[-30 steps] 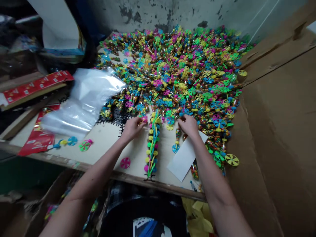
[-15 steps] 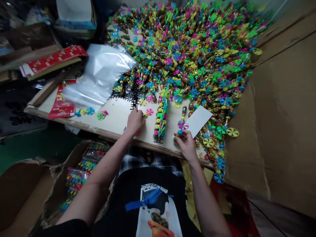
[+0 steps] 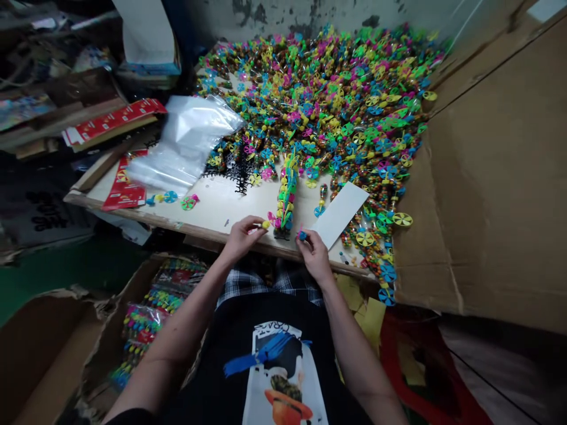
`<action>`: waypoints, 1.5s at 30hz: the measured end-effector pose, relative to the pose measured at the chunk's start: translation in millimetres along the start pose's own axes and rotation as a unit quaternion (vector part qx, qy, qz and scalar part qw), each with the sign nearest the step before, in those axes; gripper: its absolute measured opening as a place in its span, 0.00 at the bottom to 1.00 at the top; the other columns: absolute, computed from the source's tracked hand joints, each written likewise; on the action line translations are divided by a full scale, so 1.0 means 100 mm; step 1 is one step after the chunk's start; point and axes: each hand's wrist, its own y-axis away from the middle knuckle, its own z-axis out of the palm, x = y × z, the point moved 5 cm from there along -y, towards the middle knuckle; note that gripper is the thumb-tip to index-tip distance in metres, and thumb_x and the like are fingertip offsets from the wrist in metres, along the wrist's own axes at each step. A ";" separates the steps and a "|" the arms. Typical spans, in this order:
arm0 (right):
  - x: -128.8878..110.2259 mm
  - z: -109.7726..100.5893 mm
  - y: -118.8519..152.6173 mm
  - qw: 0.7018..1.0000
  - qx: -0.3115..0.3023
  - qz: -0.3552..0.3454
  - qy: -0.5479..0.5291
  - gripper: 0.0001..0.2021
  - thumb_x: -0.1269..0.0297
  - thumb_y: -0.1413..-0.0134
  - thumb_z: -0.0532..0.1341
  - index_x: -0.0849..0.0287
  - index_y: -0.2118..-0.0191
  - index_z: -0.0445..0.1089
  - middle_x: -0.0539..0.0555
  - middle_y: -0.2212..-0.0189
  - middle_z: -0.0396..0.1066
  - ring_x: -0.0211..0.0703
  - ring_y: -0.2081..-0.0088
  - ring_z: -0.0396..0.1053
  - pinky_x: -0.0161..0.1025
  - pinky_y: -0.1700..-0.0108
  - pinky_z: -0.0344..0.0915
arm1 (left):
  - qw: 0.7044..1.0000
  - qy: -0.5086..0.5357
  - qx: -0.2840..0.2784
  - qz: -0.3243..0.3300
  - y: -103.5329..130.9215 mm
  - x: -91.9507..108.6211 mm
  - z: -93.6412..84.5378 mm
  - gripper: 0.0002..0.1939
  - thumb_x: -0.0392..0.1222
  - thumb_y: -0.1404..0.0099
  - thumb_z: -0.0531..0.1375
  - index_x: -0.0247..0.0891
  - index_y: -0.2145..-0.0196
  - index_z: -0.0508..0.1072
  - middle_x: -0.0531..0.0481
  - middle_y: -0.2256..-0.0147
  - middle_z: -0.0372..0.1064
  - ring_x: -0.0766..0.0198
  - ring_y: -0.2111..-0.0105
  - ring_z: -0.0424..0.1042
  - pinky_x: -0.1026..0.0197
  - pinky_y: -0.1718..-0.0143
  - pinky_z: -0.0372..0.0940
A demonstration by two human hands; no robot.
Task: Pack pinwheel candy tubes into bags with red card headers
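My left hand [image 3: 243, 237] is closed in a pinch on a small candy-filled fan toy; its yellow collar [image 3: 265, 225] and pink fan wheel [image 3: 274, 220] show beyond the fingertips. That wheel is at the left side of a row of similar fan toys [image 3: 287, 195], which stand packed together on a black plastic grid [image 3: 282, 235]. On the right of the row, my right hand [image 3: 314, 252] pinches another fan toy by its blue part [image 3: 302, 235], with a bit of pink beside it. The fingers hide most of both toys.
A large heap of fan toys [image 3: 336, 100] covers the back and right of the table. A white card [image 3: 343, 212] lies at right, clear plastic bags [image 3: 181, 141] and red printed cards [image 3: 124, 189] at left. Below left is a carton [image 3: 106, 336] of packed toys; cardboard [image 3: 487, 195] borders the right.
My left hand has come right and nearer the table's front edge, a toy in its fingers. My right hand has moved left towards the row with its toy. The view has tilted up slightly.
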 end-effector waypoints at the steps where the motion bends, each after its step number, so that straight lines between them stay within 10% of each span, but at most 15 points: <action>1: -0.01 0.04 0.01 1.000 -0.004 0.004 -0.010 0.10 0.59 0.46 0.56 0.56 0.59 0.65 0.53 0.63 0.70 0.42 0.59 0.68 0.42 0.53 0.64 | 1.000 -0.001 -0.005 0.002 0.07 -0.02 0.05 0.09 0.42 0.49 0.63 0.37 0.70 0.75 0.49 0.68 0.74 0.62 0.66 0.72 0.58 0.59 0.68; 33: -0.06 0.21 0.09 0.997 0.053 0.052 0.016 0.12 0.56 0.49 0.59 0.57 0.64 0.73 0.54 0.67 0.75 0.45 0.64 0.71 0.42 0.58 0.67 | 0.999 0.036 0.007 0.006 0.28 -0.10 0.45 0.07 0.42 0.44 0.60 0.38 0.68 0.74 0.48 0.65 0.72 0.62 0.63 0.71 0.59 0.59 0.68; 36: -0.04 0.07 0.07 0.999 0.018 0.044 0.025 0.14 0.55 0.49 0.59 0.57 0.61 0.73 0.55 0.65 0.75 0.45 0.63 0.71 0.43 0.56 0.67 | 1.000 0.001 -0.018 0.011 0.28 -0.07 0.40 0.08 0.42 0.46 0.61 0.39 0.67 0.74 0.47 0.64 0.73 0.61 0.62 0.72 0.59 0.60 0.68; 41: 0.09 -0.57 -0.14 0.956 0.206 0.061 0.201 0.23 0.55 0.51 0.58 0.61 0.50 0.67 0.63 0.56 0.68 0.53 0.54 0.66 0.50 0.51 0.63 | 0.999 0.029 0.019 -0.022 0.06 -0.08 0.11 0.17 0.48 0.45 0.61 0.37 0.59 0.74 0.44 0.61 0.74 0.57 0.58 0.72 0.56 0.57 0.68; 45: 0.17 -0.66 -0.38 0.908 0.227 0.108 0.335 0.36 0.58 0.58 0.63 0.65 0.41 0.58 0.71 0.47 0.57 0.65 0.47 0.57 0.58 0.47 0.56 | 0.995 0.077 0.061 -0.028 -0.36 -0.09 0.07 0.22 0.52 0.41 0.58 0.36 0.54 0.71 0.41 0.51 0.71 0.55 0.49 0.68 0.53 0.48 0.63</action>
